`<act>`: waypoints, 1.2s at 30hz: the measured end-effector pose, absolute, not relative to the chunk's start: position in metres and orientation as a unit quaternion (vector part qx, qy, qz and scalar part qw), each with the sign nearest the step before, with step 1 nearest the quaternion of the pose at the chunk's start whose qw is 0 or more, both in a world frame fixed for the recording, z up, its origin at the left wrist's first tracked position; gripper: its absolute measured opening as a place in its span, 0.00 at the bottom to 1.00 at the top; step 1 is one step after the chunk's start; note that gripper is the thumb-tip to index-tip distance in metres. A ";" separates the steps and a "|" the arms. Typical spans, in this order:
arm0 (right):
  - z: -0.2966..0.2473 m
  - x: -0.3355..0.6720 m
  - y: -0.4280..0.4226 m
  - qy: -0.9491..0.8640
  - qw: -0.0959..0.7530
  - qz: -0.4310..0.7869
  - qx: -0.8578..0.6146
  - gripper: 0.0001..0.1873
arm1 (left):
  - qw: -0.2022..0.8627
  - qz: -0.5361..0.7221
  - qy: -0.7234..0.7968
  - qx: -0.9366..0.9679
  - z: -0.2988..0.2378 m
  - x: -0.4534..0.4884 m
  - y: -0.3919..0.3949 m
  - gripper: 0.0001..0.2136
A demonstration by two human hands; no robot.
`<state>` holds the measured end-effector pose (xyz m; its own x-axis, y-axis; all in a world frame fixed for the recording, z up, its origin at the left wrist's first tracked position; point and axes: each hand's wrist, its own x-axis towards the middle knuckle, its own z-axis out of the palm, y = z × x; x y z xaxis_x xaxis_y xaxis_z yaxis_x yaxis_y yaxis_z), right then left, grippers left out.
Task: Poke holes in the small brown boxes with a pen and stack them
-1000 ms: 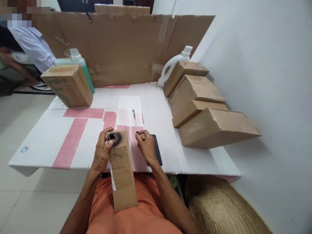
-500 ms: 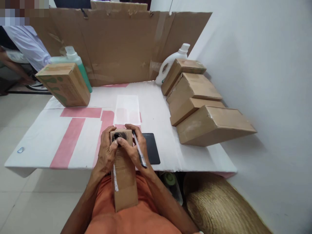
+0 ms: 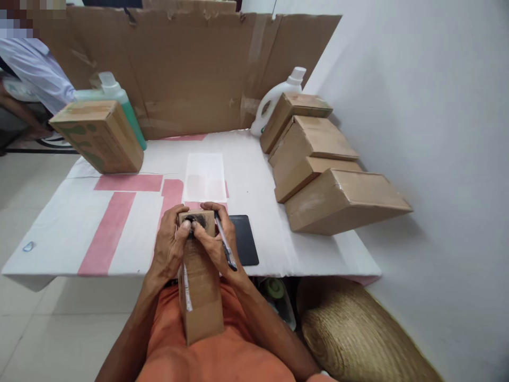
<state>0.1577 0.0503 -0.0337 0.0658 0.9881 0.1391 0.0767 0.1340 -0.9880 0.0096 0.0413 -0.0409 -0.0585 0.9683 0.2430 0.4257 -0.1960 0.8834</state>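
Observation:
A narrow cardboard box (image 3: 202, 300) rests against my lap and leans on the table's front edge. My left hand (image 3: 170, 239) is wrapped round its left side near the top, thumb bent over the upper face. My right hand (image 3: 218, 241) grips the right side, with a pen (image 3: 225, 241) tucked between thumb and forefinger, slanting down towards the wrist. Both thumb tips press at a black smudged patch (image 3: 201, 217) on the box, which looks like a dark hole. The thumbs partly hide it.
A black tablet (image 3: 246, 241) lies just right of my hands, a white sheet (image 3: 205, 178) behind them. Several cardboard boxes (image 3: 318, 199) and a white jug (image 3: 274, 101) line the right; a printed box (image 3: 99, 138) and green bottle (image 3: 133, 119) stand left. A person's sleeve (image 3: 35, 69) shows far left.
The left thumb has shifted slightly on the black patch. The whole view has moved a little, so everything sits slightly further left. Both hands keep their hold on the box.

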 end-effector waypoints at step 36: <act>-0.020 0.166 0.029 -0.487 0.620 0.461 -0.407 0.18 | 0.303 0.448 0.494 0.681 -0.052 0.002 0.036 0.31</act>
<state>0.1658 0.0293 -0.0197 0.1012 0.9683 0.2283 -0.1747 0.2432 -0.9541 0.0021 0.0365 -0.0522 0.1107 0.9444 0.3095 0.4017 -0.3273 0.8553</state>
